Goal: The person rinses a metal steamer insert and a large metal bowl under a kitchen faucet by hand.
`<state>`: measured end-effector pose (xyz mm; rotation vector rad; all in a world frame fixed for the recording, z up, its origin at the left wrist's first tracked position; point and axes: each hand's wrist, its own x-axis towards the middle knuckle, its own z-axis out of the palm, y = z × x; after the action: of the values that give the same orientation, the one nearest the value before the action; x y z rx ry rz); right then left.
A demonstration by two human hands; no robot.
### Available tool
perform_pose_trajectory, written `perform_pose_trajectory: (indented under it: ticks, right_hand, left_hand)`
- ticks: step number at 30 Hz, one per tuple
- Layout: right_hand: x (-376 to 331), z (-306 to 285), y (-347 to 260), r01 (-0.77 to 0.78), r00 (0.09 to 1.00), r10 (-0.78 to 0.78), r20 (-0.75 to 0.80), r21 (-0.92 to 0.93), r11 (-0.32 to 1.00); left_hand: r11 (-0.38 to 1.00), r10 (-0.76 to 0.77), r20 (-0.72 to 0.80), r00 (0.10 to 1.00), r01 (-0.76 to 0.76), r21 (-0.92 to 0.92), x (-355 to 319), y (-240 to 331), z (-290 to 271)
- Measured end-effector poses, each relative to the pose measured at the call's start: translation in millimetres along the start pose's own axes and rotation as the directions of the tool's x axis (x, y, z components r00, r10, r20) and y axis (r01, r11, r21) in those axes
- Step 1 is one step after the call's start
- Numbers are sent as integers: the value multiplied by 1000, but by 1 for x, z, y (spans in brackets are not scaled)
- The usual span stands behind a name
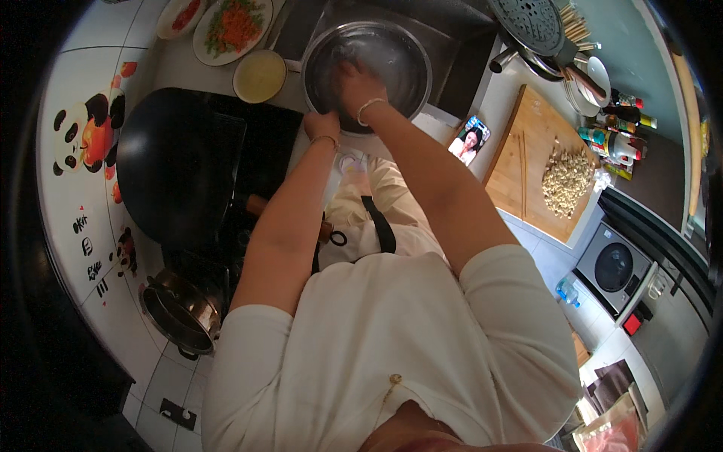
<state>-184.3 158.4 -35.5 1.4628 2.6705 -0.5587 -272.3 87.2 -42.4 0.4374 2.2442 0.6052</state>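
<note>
Black and broad, a wok (169, 151) is sitting between nine and ten o'clock. At eleven, a plate (201, 48) is holding chopped vegetables (235, 29), that cutting seemingly done. At twelve, our left hand (322, 125) is clamping the rim of the metal bowl (413, 60); our right hand (360, 84) is reaching inside, its grip hidden, so that work is apparently continuing. Past two, pale pieces (568, 181), apparently already chopped, are lying on the cutting board (536, 113).

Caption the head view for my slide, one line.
Right hand inside a metal bowl at the sink, left hand at its rim.
</note>
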Motion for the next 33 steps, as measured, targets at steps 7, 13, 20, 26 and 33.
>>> perform_pose_trajectory:
  ticks: [7,13,20,26,33]
  right_hand:
    - [-35,-3,-7,16,1000,-15,16,-85,996]
    - [-58,-12,-12,47,986,-42,162,-27,999]
    - [-35,-4,-25,-40,998,43,37,-75,996]
    - [-2,21,-1,-90,993,94,-67,59,994]
    - [-21,-21,32,-194,980,195,-36,16,981]
  left_hand:
    - [982,-141,28,990,143,-123,-1,4,4]
    - [994,-36,-58,998,29,-108,18,-13,15]
    - [998,56,-33,998,-58,-39,9,-13,11]
    - [994,112,-82,990,-110,29,2,-15,11]
    - [991,-82,-8,997,81,-110,-23,14,-4]
